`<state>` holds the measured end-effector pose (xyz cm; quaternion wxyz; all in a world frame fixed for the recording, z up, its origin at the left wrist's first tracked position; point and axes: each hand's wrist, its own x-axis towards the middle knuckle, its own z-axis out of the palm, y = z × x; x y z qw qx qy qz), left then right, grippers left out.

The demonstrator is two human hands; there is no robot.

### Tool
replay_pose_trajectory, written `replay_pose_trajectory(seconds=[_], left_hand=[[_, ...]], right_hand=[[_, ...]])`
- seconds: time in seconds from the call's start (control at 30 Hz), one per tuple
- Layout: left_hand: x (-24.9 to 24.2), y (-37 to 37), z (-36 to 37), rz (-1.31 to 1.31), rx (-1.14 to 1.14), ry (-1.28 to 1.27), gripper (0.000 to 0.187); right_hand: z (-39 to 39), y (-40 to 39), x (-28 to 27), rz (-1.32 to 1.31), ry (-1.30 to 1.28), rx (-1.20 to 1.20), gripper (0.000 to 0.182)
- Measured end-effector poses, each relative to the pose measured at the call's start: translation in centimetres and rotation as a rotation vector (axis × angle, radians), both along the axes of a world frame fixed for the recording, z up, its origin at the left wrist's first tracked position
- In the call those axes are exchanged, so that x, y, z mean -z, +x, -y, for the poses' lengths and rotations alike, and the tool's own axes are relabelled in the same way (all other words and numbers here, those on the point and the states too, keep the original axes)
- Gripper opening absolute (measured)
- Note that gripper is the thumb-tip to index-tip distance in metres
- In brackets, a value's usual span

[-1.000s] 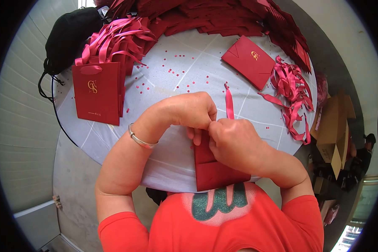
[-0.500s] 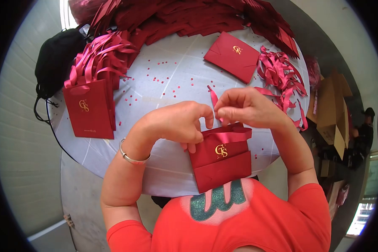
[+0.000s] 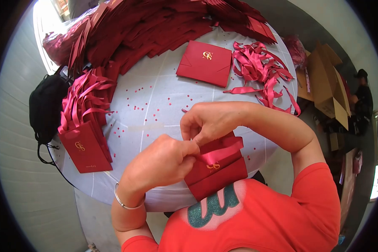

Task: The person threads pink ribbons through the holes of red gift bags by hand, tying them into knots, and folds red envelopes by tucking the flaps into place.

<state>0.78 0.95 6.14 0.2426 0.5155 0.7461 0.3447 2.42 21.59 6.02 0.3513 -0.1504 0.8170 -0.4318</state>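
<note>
A red paper bag (image 3: 222,178) with a gold logo lies at the table's front edge, close to the red shirt. Its pink ribbon (image 3: 224,151) crosses the upper part and partly covers the logo. My left hand (image 3: 161,164), with a bracelet at the wrist, pinches the ribbon at the bag's upper left. Fingertips of my right hand (image 3: 210,124) are closed at the same spot, touching the left ones. A ribbon tip pokes out above the right fingers; the part between the fingertips is hidden.
Flat red bags (image 3: 206,63) lie beyond my hands, beside loose pink ribbons (image 3: 262,71). Ribboned bags (image 3: 86,147) stand at left near a black bag (image 3: 48,103). Many red bags (image 3: 151,27) line the far edge. Cardboard boxes (image 3: 325,86) and a person (image 3: 361,103) are at right.
The view has shifted. My right hand has come left and down onto the ribbon, and my two hands, apart before, now meet at the fingertips. The ribbon end no longer stands up between them.
</note>
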Motion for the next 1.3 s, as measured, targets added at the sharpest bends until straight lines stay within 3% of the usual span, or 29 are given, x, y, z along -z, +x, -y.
replay_pose_trajectory(seconds=[0.07, 0.13, 0.33, 0.67, 0.73, 0.97, 1.07, 1.23, 1.3], left_hand=[[-0.4, 0.3, 0.1, -0.029, -0.007, -0.004, 0.011], [-0.3, 0.3, 0.2, -0.028, -0.01, -0.019, 0.013], [-0.1, 0.2, 0.2, -0.035, -0.008, 0.026, 0.011], [-0.6, 0.6, 0.6, -0.032, 0.018, 0.078, 0.015], [-0.4, 0.5, 0.5, -0.036, 0.013, 0.08, 0.015], [0.0, 0.1, 0.0, -0.059, -0.022, 0.049, 0.012], [-0.9, 0.4, 0.0, 0.003, -0.02, 0.015, 0.009], [-0.5, 0.2, 0.1, 0.002, -0.005, -0.026, 0.007], [-0.3, 0.1, 0.1, -0.002, 0.001, -0.006, 0.007]], right_hand=[[0.5, -0.3, 0.0, -0.008, 0.051, -0.028, 0.024], [0.6, -0.6, 1.0, 0.131, -0.063, -0.036, 0.038], [0.9, -1.2, 2.0, 0.336, -0.124, -0.004, 0.042], [1.4, -0.6, 1.8, 0.41, -0.271, -0.028, 0.041], [1.4, -0.4, 2.8, 0.484, -0.345, 0.106, 0.039], [0.8, -0.7, 3.7, 0.364, -0.252, 0.3, 0.038], [0.1, -1.6, 4.4, 0.204, -0.402, 0.557, 0.039], [-0.9, -2.2, 5.3, 0.123, -0.443, 0.591, 0.035], [-0.9, -1.3, 4.6, 0.021, -0.341, 0.574, 0.028]])
